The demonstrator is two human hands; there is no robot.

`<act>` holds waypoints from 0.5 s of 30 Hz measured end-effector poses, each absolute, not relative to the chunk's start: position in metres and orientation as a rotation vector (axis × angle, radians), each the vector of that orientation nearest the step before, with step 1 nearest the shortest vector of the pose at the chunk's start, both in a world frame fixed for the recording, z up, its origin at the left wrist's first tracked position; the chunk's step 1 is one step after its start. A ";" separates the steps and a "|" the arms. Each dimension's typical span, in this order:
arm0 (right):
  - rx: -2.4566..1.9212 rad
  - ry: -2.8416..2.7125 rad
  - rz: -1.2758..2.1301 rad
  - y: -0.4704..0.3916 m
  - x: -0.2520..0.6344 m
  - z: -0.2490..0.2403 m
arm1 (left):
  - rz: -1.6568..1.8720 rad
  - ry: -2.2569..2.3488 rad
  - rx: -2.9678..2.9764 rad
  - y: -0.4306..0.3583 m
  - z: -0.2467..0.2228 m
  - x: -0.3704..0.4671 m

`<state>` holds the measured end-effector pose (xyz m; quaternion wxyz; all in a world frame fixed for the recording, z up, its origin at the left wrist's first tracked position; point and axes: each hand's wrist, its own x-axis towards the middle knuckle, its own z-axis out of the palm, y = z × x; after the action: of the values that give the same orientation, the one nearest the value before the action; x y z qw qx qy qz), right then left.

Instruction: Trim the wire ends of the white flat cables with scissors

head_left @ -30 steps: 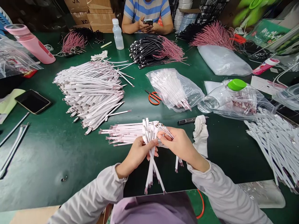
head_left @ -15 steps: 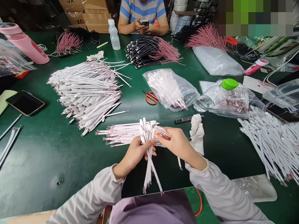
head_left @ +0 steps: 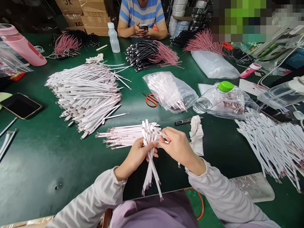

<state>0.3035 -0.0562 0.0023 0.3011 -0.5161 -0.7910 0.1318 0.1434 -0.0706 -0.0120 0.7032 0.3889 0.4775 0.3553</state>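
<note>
A bunch of short white cables point(head_left: 150, 164) is gripped in my left hand point(head_left: 136, 154), plugs up and stripped wire ends hanging over the table's front edge. Pinched in my right hand point(head_left: 178, 144), right beside that bunch, is at least one white cable point(head_left: 163, 134); its stripped end shows below the hand. Just behind both hands, a row of white cables point(head_left: 123, 136) lies flat with pinkish wire ends to the left. To the left spreads a big heap of white cables point(head_left: 85, 91). My fingers partly hide the plugs.
Orange-handled scissors point(head_left: 151, 100), a bag of cables point(head_left: 166, 88), a utility knife point(head_left: 182, 121) and a crumpled white cloth point(head_left: 196, 136) lie beyond my hands. More white cables point(head_left: 273, 145) lie right; a phone point(head_left: 21, 105) left. Across the table, a person point(head_left: 142, 19) holds a phone.
My right hand has turned slightly, its fingers curling more around the cable beside the bunch. My left hand keeps its grip. The whole view has shifted a little.
</note>
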 end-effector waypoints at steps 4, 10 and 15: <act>-1.469 -2.164 0.097 -0.052 0.312 0.005 | 0.768 1.046 0.846 -0.071 -0.012 0.143; -1.914 -2.006 0.135 -0.042 0.371 0.028 | 0.721 1.015 0.849 -0.074 -0.012 0.141; -1.990 -2.124 0.446 -0.036 0.417 0.033 | 0.719 0.999 0.885 -0.076 -0.013 0.140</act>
<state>0.4169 -0.0364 0.0329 0.0981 -0.6726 -0.7178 0.1508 0.1402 -0.0764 -0.0133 0.7263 0.4014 0.4528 0.3261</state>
